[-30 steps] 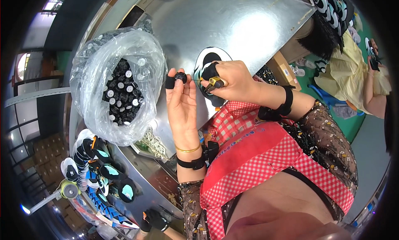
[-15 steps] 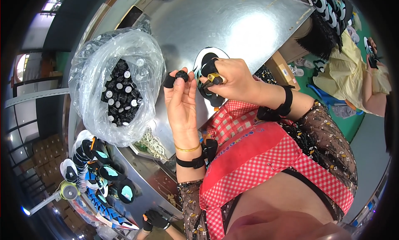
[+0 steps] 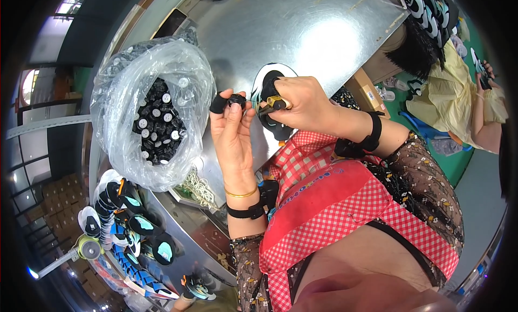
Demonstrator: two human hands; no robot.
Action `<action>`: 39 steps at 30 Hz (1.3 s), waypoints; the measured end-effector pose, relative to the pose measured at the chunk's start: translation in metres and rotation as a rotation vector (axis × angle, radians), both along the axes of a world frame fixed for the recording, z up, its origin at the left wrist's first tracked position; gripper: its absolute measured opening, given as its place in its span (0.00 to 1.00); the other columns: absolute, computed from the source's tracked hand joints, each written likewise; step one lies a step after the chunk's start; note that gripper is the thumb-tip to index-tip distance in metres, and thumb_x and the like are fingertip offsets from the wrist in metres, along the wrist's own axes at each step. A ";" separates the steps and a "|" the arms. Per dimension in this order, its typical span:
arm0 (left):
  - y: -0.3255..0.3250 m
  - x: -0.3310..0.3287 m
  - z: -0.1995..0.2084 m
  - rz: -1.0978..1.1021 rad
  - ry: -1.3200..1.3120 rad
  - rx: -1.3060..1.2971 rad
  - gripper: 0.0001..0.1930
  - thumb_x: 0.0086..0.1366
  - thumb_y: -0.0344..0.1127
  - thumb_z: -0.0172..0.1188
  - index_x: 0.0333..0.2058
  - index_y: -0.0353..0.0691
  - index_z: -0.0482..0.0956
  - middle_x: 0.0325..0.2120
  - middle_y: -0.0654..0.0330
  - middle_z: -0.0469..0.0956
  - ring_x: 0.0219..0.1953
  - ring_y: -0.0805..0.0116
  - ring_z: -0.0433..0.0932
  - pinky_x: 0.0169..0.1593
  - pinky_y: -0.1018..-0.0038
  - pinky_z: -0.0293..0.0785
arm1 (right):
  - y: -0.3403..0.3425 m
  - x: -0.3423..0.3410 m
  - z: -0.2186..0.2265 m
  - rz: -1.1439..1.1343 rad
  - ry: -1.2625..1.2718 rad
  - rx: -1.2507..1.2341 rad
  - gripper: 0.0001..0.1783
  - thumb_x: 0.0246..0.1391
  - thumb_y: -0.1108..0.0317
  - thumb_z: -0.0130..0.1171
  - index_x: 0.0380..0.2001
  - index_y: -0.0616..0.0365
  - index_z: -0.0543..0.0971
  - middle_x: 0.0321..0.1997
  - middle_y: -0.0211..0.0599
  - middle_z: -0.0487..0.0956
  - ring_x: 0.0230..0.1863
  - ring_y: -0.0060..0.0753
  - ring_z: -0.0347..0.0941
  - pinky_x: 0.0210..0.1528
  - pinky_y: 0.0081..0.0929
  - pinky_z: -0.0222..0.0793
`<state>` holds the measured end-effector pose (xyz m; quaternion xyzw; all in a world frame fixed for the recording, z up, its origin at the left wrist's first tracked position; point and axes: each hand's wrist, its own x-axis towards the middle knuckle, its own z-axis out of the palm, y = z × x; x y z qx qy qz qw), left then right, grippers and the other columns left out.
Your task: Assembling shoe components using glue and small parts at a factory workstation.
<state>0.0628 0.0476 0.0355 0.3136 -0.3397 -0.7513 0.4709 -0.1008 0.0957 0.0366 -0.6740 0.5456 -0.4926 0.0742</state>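
Observation:
My left hand pinches a small round black part between thumb and fingers, palm turned up. It looks like the pieces heaped in the plastic bag. A black sleeve covers one of its fingers. In my right hand is a short tool with a brass-coloured end. The fist is wrapped round it, and its tip toward the black part is too small to make out. Behind my right hand lies a white and black shoe at the table's edge, partly hidden.
The clear plastic bag of black pieces with white discs stands left of my hands. Pale cords lie below it. Several shoes line the lower left. On the metal table rests a phone. Co-workers' hands hold shoes at the right and bottom.
My left hand has shifted slightly left and down with the black part. The tool in my right hand has turned a little. A shoe now shows by the co-worker's hand at the bottom.

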 end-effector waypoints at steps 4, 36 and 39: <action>-0.011 -0.003 0.002 -0.152 -0.060 -0.086 0.15 0.60 0.27 0.58 0.46 0.39 0.69 0.39 0.56 0.74 0.35 0.71 0.76 0.42 0.78 0.74 | 0.001 -0.006 0.003 -0.046 0.002 -0.013 0.12 0.34 0.67 0.62 0.17 0.56 0.67 0.16 0.35 0.68 0.21 0.41 0.69 0.20 0.34 0.62; 0.007 -0.020 -0.028 -0.097 -0.734 -0.530 0.28 0.54 0.17 0.54 0.55 0.30 0.60 0.33 0.55 0.73 0.35 0.71 0.72 0.42 0.75 0.71 | 0.040 -0.066 -0.057 0.254 0.277 0.062 0.09 0.38 0.67 0.60 0.25 0.56 0.73 0.41 0.33 0.75 0.27 0.42 0.74 0.25 0.37 0.69; 0.019 -0.032 -0.011 0.016 -0.822 -0.570 0.27 0.55 0.19 0.55 0.55 0.29 0.60 0.33 0.56 0.73 0.35 0.71 0.72 0.44 0.75 0.70 | 0.026 -0.047 -0.054 0.342 0.327 -0.024 0.08 0.38 0.68 0.60 0.24 0.56 0.73 0.41 0.32 0.74 0.26 0.42 0.74 0.23 0.37 0.70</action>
